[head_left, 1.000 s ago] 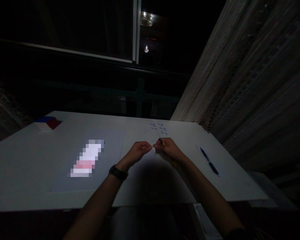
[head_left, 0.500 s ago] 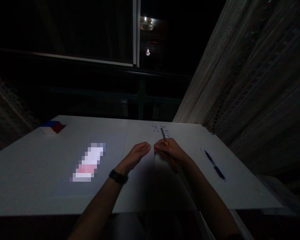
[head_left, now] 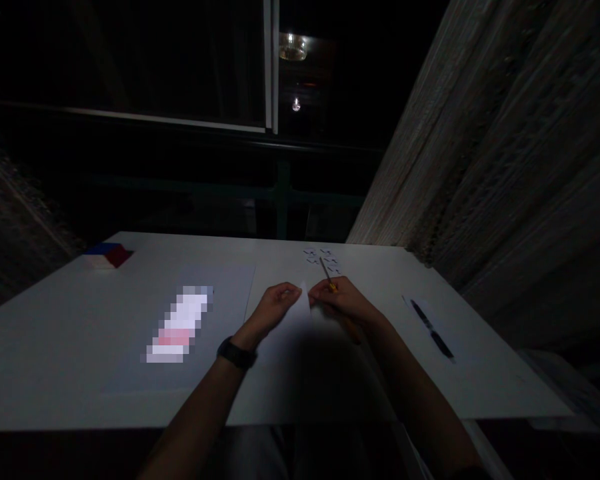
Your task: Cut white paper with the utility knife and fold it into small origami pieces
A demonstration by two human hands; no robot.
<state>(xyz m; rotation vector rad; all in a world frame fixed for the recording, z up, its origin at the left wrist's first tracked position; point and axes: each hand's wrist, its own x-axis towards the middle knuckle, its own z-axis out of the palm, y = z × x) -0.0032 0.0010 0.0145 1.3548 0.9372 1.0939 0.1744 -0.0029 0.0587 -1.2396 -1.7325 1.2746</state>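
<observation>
My left hand (head_left: 273, 310), with a dark watch on its wrist, is closed with thumb and fingertips pinched at the edge of a white sheet of paper (head_left: 286, 337). The sheet's pointed top corner sticks up between my hands. My right hand (head_left: 347, 300) is wrapped round a cutter knife with a yellow-orange handle (head_left: 351, 329); its metal blade points away from me. The right fingertips are close to the paper's right edge; whether they touch it is too dark to tell. Beyond the blade lie several small paper pieces (head_left: 311, 253) with dark marks.
Left on the white table (head_left: 45, 347) lies a large sheet (head_left: 130, 370) with a bright, pixelated rectangular thing (head_left: 183, 323) on it. A blue, red and white block (head_left: 105, 257) sits at the far left. A black pen (head_left: 433, 331) lies right. Curtains (head_left: 480, 133) hang beside the dark window.
The paper's pointed corner now shows above my left fingertips, between the hands. Both hands stay nearly in place, and the view has shifted slightly.
</observation>
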